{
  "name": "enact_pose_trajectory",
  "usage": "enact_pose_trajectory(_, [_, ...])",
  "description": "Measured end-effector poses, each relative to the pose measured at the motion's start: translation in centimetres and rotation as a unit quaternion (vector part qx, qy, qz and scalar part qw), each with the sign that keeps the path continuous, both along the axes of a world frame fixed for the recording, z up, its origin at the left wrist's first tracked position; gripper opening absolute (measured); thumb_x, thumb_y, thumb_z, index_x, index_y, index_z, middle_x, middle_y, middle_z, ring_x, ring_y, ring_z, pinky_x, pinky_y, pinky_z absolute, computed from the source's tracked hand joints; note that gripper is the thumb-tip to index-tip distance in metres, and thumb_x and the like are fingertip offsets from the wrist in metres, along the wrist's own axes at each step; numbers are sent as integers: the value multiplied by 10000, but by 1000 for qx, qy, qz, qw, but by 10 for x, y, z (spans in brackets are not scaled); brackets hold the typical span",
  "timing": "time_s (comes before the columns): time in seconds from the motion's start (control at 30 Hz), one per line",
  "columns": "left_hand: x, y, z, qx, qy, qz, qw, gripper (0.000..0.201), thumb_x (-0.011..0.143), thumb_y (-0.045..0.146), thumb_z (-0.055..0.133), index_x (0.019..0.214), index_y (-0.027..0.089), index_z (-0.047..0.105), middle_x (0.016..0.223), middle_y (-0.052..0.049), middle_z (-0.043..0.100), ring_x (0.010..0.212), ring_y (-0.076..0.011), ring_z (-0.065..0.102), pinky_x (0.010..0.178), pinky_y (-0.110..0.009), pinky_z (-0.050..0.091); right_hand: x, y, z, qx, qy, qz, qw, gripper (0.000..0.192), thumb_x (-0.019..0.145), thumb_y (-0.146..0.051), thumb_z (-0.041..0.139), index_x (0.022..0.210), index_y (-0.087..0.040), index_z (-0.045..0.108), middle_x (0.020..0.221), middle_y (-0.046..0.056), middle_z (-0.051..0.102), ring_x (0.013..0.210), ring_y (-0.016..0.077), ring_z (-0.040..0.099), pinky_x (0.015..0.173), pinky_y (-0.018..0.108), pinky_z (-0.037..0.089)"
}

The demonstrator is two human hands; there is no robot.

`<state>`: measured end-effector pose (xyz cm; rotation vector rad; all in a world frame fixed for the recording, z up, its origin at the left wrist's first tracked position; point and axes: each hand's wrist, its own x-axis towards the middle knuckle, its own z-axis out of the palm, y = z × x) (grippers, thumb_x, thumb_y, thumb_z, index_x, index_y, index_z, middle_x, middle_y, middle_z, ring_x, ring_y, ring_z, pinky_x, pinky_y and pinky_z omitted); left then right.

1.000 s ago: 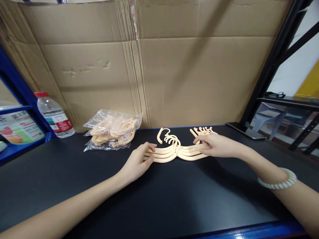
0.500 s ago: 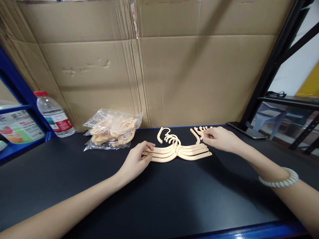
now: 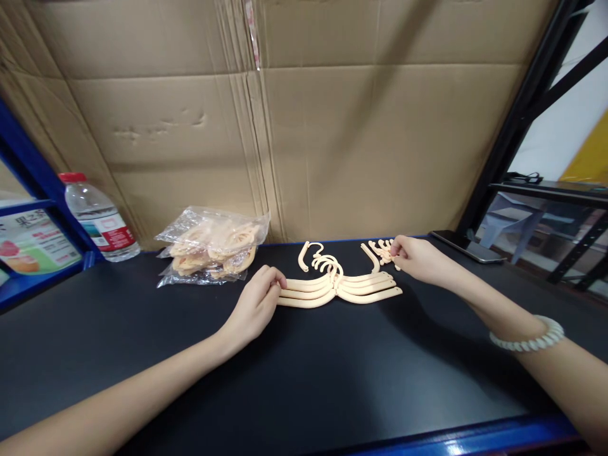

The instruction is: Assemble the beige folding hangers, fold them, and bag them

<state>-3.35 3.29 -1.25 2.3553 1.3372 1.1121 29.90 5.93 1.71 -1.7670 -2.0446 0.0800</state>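
My left hand (image 3: pixel 255 301) is closed at the left ends of the stacked beige plastic hangers (image 3: pixel 308 295). Its curled fingers touch and cover those ends, and what they pinch is hidden. Several curved arms fan out from the stack's middle, where the hooks (image 3: pixel 332 266) overlap. My right hand (image 3: pixel 420 258) is pinched shut at a cluster of small beige hooked pieces (image 3: pixel 382 248) behind the stack's right side. Whatever lies between its fingertips is too small to make out. A loose curved hanger arm (image 3: pixel 371 258) lies left of the cluster; another arm (image 3: pixel 303 257) with a hook lies behind the stack.
Clear plastic bags of beige parts (image 3: pixel 213 247) are piled at the back left. Beyond them, a water bottle (image 3: pixel 102 218) leans by the blue frame. A dark phone (image 3: pixel 468 247) lies at the back right. Cardboard (image 3: pixel 380 145) walls off the black table's (image 3: pixel 304 373) far edge.
My left fingers have drawn closer together and slid slightly left along the hanger ends. My right hand has risen a little, and more of the small pieces show. The view has shifted slightly.
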Motion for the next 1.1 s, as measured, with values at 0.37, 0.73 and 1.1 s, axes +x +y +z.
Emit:
enact_pose_trajectory(0.37, [2,-2,5,-28,5,-11,1000,294,819,183,314,592,202,500,721,-16,463,701,-174,513,661,-305,433,2,3,1,-39,-19,-12,999,181,875,-167,335,756,-196,468,832,105,634,799,226,602,658,285,388])
enact_pose_trajectory(0.73, [-1,0,-1,-55,-42,-18,997,269,783,170,322,556,195,463,707,-14,441,689,-170,482,654,-303,388,5,7,-8,-22,-14,6,1000,258,917,-210,326,677,-203,421,728,66,596,681,182,563,614,262,350])
enact_pose_trajectory(1.1, [0,-1,2,-69,-68,-18,995,278,748,164,332,521,187,491,703,-21,445,680,-170,477,646,-307,374,3,4,-8,-14,2,27,1000,193,845,-167,348,672,-200,427,709,54,583,658,174,532,596,258,335])
